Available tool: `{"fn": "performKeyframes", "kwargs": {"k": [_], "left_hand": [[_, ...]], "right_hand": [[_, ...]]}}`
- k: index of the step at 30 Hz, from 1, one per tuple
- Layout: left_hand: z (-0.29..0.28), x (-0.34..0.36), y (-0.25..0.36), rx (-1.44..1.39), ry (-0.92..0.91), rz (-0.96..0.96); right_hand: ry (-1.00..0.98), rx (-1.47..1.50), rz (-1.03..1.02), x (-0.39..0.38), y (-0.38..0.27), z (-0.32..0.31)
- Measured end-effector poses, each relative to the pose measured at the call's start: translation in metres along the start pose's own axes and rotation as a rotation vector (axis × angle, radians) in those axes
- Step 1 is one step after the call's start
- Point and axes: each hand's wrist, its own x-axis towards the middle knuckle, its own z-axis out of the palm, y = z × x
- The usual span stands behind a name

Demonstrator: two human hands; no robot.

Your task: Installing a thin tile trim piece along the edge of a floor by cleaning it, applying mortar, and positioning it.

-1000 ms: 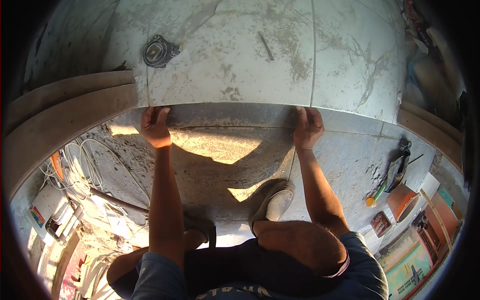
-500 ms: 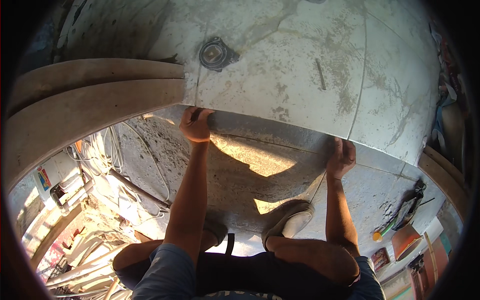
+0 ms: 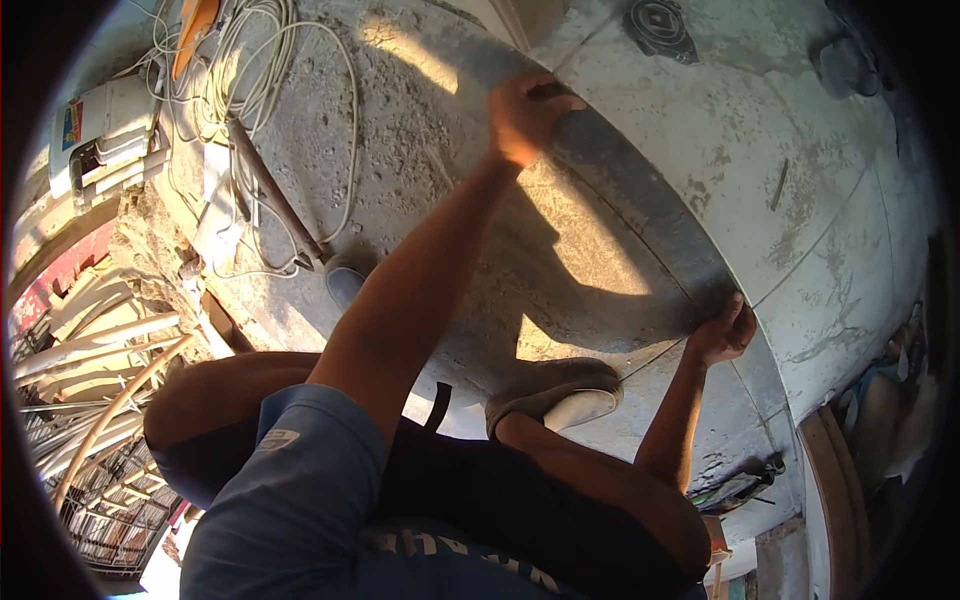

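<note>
Along the pale slab (image 3: 730, 175) rest left hand (image 3: 530, 112) and right hand (image 3: 722, 332).

Head view, one: fisheye, left of a worn pair. We look down from above the near side of the pale, grey-stained tiled slab (image 3: 720, 200), its edge slanting across our field. Nearest us, before the slab: blue cloth sleeve (image 3: 300, 470). Farther, along the slab's edge: rough grey concrete floor (image 3: 410, 140).
</note>
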Motion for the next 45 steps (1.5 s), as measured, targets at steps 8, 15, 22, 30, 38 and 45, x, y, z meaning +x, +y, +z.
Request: {"fn": "performKeyframes", "kwargs": {"k": [8, 15, 22, 30, 38, 45], "left_hand": [[-0.024, 0.006, 0.018, 0.085, -0.213, -0.073], [-0.02, 0.005, 0.035, -0.393, -0.247, -0.62], [-0.003, 0.009, 0.037, -0.771, -0.05, -0.86], [-0.003, 0.012, 0.043, -0.824, -0.016, -0.965], [-0.009, 0.018, 0.047, -0.779, -0.054, -0.948], [-0.137, -0.003, 0.032, 0.893, -0.516, 0.172]], "right_hand": [[-0.063, 0.086, -0.053, 0.003, 0.018, -0.016], [-0.374, 0.182, -0.032, -0.003, 0.043, -0.061], [-0.358, 0.161, 0.157, -0.023, 0.056, -0.08], [-0.382, 0.056, 0.355, -0.033, 0.084, -0.119], [-0.312, -0.079, 0.483, -0.03, 0.108, -0.154], [-0.435, -0.195, 0.434, -0.009, 0.143, -0.163]]}}
